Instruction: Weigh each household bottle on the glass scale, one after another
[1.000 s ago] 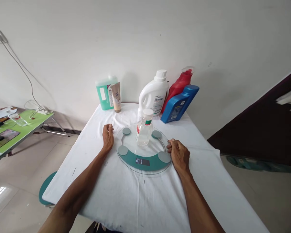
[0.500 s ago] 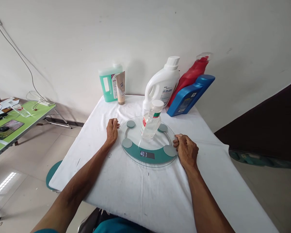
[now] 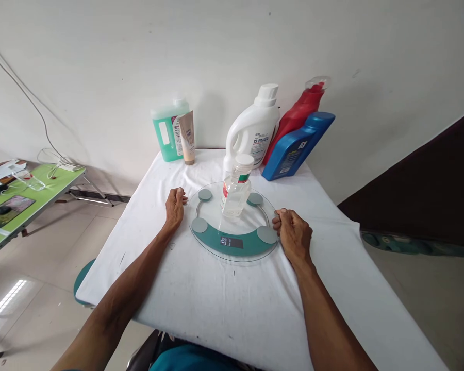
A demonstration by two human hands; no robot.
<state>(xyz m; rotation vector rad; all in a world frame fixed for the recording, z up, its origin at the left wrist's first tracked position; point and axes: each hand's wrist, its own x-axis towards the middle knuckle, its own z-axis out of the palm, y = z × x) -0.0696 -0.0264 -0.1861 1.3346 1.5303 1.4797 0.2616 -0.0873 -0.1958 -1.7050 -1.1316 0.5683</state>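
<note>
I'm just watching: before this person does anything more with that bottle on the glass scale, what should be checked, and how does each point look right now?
1. Clear bottle stands upright on the round glass scale: ok.
2. Bottle's white cap is on: ok.
3. Left hand rests on the tablecloth beside the scale's rim, not on the glass: ok.
4. Right hand off the scale: cannot tell; its fingertips sit right at the rim.
5. Scale display readable: cannot tell, digits too small.
6. White detergent jug behind stands apart from the scale: ok.

Bottles (image 3: 255, 131) behind scale (image 3: 234, 242); sides free
</note>
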